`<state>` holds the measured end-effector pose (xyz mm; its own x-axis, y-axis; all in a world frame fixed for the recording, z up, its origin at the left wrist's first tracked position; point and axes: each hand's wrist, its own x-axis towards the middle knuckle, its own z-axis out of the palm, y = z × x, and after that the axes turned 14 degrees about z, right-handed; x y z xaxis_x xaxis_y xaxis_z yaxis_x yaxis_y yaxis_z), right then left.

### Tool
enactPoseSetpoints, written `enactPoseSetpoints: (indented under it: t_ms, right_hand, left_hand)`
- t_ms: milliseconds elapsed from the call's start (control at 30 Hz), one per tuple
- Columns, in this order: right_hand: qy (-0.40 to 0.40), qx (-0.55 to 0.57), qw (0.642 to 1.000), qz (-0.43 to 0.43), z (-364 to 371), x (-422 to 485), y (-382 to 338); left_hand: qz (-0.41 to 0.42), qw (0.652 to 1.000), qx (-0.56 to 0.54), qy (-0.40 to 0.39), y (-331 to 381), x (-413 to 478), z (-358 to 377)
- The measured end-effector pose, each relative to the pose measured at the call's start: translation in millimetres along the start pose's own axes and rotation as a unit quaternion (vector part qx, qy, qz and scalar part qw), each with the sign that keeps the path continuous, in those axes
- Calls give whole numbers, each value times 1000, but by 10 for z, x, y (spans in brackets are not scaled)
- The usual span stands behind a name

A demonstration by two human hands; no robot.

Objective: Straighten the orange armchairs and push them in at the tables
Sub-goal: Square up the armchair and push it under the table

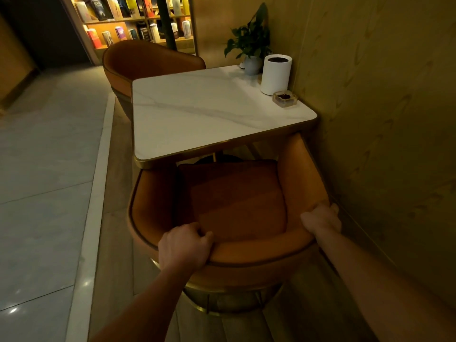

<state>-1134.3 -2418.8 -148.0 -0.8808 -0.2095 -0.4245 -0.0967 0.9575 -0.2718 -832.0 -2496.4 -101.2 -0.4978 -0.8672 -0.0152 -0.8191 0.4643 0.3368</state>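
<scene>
Down at the near side of the marble table (197,112), the near orange armchair (237,201) has its seat front hidden under the tabletop edge. Left hand (183,245) and right hand (320,219) are set apart, both curled over its backrest rim. Its legs are hard to see in the dark. A second orange armchair (148,60) stands at the table's far side, partly hidden behind it.

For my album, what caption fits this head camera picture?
Left hand and right hand grip the orange armchair by its back at the white table.
</scene>
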Motion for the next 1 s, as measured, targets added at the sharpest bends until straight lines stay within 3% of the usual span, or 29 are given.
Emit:
enactPoseSetpoints:
  t_ms: [200, 300, 400, 533, 700, 1000]
  right_hand:
    - [-5, -63, 998, -16, -96, -136, -24]
    - [41, -119, 985, -122, -145, -321, -91]
    - [46, -99, 974, -199, -158, -623, -145]
    - [9, -70, 963, -261, -203, -1029, -144]
    - [7, -39, 950, -310, -431, -1536, 40]
    - [21, -15, 933, -360, -947, -2421, 315]
  left_hand:
    - [-2, 1000, -5, -26, -11, 3, -21]
    - [7, 997, -7, -72, -13, 36, -43]
    - [12, 992, -39, -118, -20, 53, -77]
    - [14, 989, -134, -62, -79, -57, -235]
    - [102, 993, -55, 16, -18, -488, -619]
    - [109, 994, 21, -17, 85, -1304, -1225]
